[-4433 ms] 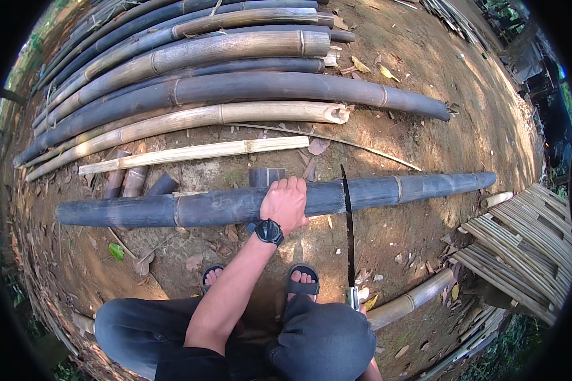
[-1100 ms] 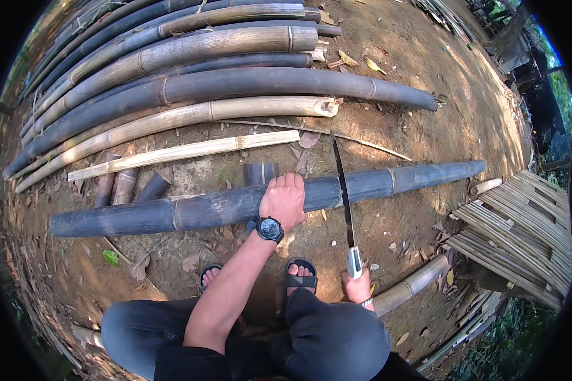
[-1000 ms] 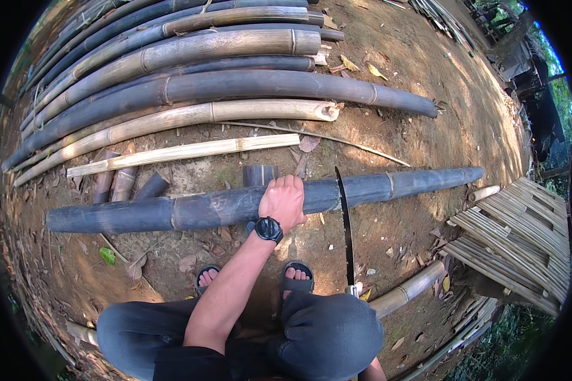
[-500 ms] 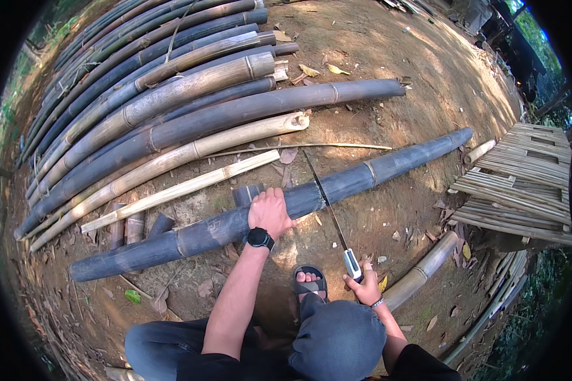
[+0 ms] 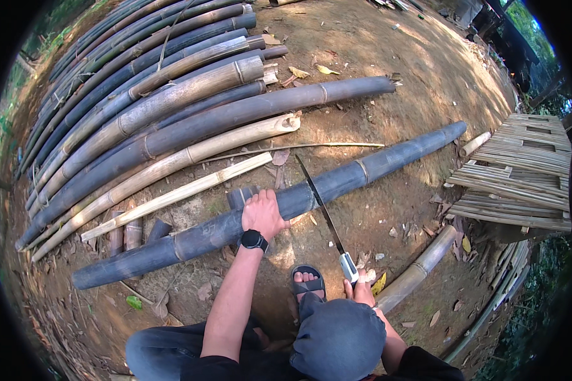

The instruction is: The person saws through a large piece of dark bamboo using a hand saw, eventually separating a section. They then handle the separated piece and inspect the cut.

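A long dark bamboo pole lies slantwise across the ground in front of me, from lower left to upper right. My left hand, with a black watch at the wrist, grips it from above near the middle, thumb to the right. Just right of that hand, the thin blade of a hand saw crosses the pole, and a pale cut mark shows there. My right hand is closed round the saw's handle, near my knee and partly hidden by it. A short dark bamboo piece sits under the pole by my left hand.
Many bamboo poles are stacked at the upper left, with a split pale strip nearer me. A slatted bamboo platform stands at right. Another bamboo length lies below it. My sandalled foot is close to the blade.
My right hand has drawn the saw slightly back toward me, and more of that hand is hidden behind my knee. My left hand keeps its place on the pole. The view has shifted slightly.
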A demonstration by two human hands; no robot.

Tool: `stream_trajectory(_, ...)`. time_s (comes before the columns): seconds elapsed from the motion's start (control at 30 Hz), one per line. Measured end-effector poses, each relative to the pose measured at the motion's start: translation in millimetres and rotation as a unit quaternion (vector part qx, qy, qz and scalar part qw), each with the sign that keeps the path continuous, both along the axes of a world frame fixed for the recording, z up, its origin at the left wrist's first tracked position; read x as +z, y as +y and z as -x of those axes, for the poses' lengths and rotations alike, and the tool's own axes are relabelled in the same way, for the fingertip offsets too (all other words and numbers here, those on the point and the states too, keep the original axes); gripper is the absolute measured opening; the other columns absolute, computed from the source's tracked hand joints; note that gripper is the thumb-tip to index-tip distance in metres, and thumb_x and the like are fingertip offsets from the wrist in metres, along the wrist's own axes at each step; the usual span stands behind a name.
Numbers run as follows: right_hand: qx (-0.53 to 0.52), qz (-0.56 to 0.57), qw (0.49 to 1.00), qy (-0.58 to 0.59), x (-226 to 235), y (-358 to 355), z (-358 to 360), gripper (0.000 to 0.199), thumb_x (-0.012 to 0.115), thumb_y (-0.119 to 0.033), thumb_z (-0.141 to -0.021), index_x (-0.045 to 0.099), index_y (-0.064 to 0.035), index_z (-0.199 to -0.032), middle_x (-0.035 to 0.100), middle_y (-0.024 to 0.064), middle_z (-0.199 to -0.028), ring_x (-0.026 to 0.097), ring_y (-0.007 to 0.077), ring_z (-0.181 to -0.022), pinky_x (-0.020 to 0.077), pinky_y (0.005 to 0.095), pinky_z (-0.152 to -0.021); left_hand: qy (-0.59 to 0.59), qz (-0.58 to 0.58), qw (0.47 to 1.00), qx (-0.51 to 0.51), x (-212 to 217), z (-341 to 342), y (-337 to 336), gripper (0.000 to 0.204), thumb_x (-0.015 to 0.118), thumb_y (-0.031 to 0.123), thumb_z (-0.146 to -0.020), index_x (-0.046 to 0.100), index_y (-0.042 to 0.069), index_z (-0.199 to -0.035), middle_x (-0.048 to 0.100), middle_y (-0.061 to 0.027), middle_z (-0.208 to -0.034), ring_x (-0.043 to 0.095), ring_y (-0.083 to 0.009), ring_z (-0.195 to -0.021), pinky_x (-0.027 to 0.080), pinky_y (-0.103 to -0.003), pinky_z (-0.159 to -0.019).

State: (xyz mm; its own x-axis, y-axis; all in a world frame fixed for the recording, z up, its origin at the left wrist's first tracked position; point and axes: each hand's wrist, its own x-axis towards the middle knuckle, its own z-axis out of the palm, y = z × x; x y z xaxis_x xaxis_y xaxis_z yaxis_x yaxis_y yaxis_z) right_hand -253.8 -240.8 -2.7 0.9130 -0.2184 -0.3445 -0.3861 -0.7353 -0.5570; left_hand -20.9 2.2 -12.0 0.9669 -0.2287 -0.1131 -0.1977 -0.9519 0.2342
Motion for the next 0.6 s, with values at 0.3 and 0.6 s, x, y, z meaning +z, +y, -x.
stream_trajectory(0.3,-0.023,0.017,0.999,0.019,-5.4,-4.5,19.4,0.037,0.06,-0.024,-0.096,0.037,-0.0017,-0.114,0.062,0.0313,-0.072,0.06,0.0541,-0.072,0.045,0.0589,-0.057,0.0,0.006,1.0,-0.017,-0.7,-2.8,-0.8,0.066,0.086,0.041,-0.056,0.059,0.002,-0.102,0.063,-0.0125,-0.098,0.065,-0.028,-0.094,0.052,-0.037,-0.087)
stream_trajectory(0.6,-0.067,0.009,0.997,0.044,-33.4,-13.8,68.5,0.046,0.061,-0.03,-0.095,0.036,-0.0026,-0.121,0.063,0.0314,-0.08,0.062,0.0533,-0.081,0.0489,0.0572,-0.065,0.01,0.001,1.0,-0.017,-7.0,-4.9,1.5,0.067,0.084,0.042,-0.056,0.059,0.002,-0.104,0.063,-0.0121,-0.098,0.065,-0.0282,-0.094,0.051,-0.036,-0.088)
